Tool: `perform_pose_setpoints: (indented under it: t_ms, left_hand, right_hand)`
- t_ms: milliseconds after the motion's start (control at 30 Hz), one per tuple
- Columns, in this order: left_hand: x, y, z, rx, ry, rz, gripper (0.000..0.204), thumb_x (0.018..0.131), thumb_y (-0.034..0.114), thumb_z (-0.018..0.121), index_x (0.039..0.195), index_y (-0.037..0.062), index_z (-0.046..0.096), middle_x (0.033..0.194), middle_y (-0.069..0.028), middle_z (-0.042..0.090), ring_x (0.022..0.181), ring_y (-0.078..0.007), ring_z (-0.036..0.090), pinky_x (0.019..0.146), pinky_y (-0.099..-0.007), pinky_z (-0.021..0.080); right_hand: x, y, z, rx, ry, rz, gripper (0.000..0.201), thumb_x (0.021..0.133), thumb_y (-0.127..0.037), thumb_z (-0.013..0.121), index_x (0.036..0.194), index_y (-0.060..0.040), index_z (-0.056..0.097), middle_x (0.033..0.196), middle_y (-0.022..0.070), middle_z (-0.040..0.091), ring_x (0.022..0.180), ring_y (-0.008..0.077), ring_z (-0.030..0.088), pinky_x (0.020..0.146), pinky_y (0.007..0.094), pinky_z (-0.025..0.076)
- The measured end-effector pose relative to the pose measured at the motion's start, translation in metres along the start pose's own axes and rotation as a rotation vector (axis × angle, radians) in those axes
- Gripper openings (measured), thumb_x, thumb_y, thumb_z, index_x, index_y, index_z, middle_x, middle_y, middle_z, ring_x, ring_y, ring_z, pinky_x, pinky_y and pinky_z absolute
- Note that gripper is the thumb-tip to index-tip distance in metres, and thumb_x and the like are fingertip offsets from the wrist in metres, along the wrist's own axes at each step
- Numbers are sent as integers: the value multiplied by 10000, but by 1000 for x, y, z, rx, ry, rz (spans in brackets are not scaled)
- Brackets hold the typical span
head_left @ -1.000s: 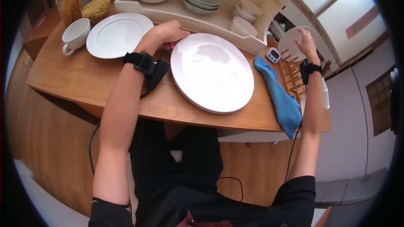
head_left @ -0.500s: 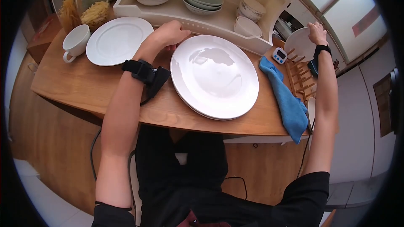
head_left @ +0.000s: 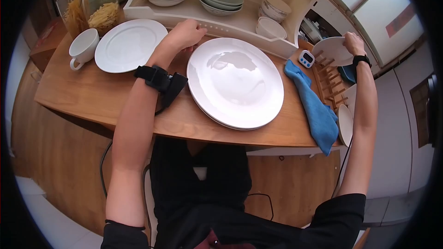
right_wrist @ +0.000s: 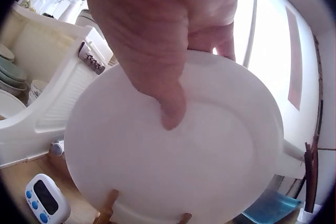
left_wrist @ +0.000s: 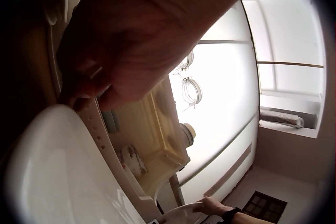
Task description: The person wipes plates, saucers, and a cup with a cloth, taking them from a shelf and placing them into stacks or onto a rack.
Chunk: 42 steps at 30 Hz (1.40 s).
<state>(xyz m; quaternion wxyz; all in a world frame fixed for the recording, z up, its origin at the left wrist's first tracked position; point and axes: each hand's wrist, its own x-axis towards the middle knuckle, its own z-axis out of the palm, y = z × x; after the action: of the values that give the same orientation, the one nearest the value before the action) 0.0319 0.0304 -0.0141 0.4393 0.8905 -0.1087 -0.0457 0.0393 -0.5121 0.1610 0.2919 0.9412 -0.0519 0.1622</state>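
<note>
At the right end of the table my right hand [head_left: 354, 44] grips a white plate [right_wrist: 226, 134] by its upper rim. The thumb [right_wrist: 172, 111] presses on its front face and the fingers go behind it. This plate stands on edge in a wooden dish rack [head_left: 326, 80]; two pegs overlap its lower part in the right wrist view. My left hand [head_left: 185, 36] rests loosely curled, holding nothing, by the far left rim of a stack of large white plates [head_left: 235, 85]. Its fingertips are close to that rim in the left wrist view.
A blue cloth [head_left: 309, 106] and a timer [head_left: 306, 60] lie left of the rack; another plate [head_left: 345, 124] stands at its near end. To the left are a white plate [head_left: 129, 46], a cup [head_left: 84, 46] and pasta jars [head_left: 101, 7]. Behind stands a shelf [head_left: 217, 25] with bowls.
My right hand went from raised fingers in front of the racked plate to gripping its upper rim, then shifted slightly right and down. The left hand stayed by the plate stack.
</note>
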Motion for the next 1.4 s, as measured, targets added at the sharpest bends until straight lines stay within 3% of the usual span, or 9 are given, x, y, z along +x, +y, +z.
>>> perform_pose_setpoints:
  t_ms: [433,533,700,767,967,1067,1200,1300,1400]
  left_hand:
    - [3,2,0,-6,253,157,311,904,235,539,850,-52,645,715,-171,658,557,-260,629,569,-389,506]
    - [7,3,-2,-60,324,282,307,908,250,540,864,-33,653,724,-149,662,544,-250,615,560,-376,500]
    - [-7,23,-6,-300,244,341,328,933,308,536,945,4,657,731,-84,664,518,-158,590,494,-304,472]
    - [-15,30,-8,-475,86,389,385,994,392,484,1007,33,620,771,-41,635,495,-71,530,439,-216,412]
    - [-35,43,-8,-795,-192,405,570,976,565,419,1055,30,598,815,-61,636,457,-86,537,416,-199,421]
    - [-39,45,-11,-931,-220,424,531,973,540,454,989,36,619,732,-45,620,430,-82,508,392,-207,393]
    - [-30,40,-17,-693,-180,390,441,958,433,543,747,52,614,559,-32,553,478,-97,535,413,-233,409]
    - [-26,31,-11,-467,-177,143,385,971,374,546,776,54,635,537,15,497,409,-64,416,374,-231,307]
    - [-18,19,-8,-368,-207,120,372,962,350,559,776,40,645,530,12,489,404,-84,407,376,-251,300]
  right_hand:
    - [-48,25,-106,145,114,49,214,877,-228,613,1065,-172,699,990,154,698,951,334,664,825,437,508]
    - [-63,28,-147,81,195,-15,238,889,-262,615,1077,-139,693,957,165,696,893,318,681,783,401,516]
    - [-82,28,-191,475,310,-122,441,885,-363,653,1115,13,644,906,162,699,807,214,689,759,346,519]
    - [-89,14,-192,537,389,-188,467,894,-368,656,1133,32,620,924,135,691,810,192,677,744,312,525]
    - [-121,-95,-177,1169,302,-106,439,914,-313,654,1178,27,570,973,111,664,824,159,654,723,257,535]
    - [-126,-143,-146,1554,76,27,334,918,-213,645,1140,22,564,968,94,652,795,128,638,703,254,538]
    - [-134,-182,-81,1784,-166,45,319,912,-154,642,1156,29,549,986,98,651,782,135,642,703,269,548]
    - [-150,-215,-54,1844,-277,101,335,923,-141,617,1179,54,526,1001,130,657,775,158,662,701,290,567]
    - [-158,-234,-40,1919,-414,166,352,927,-135,603,1189,74,496,990,149,659,756,175,676,659,301,579]
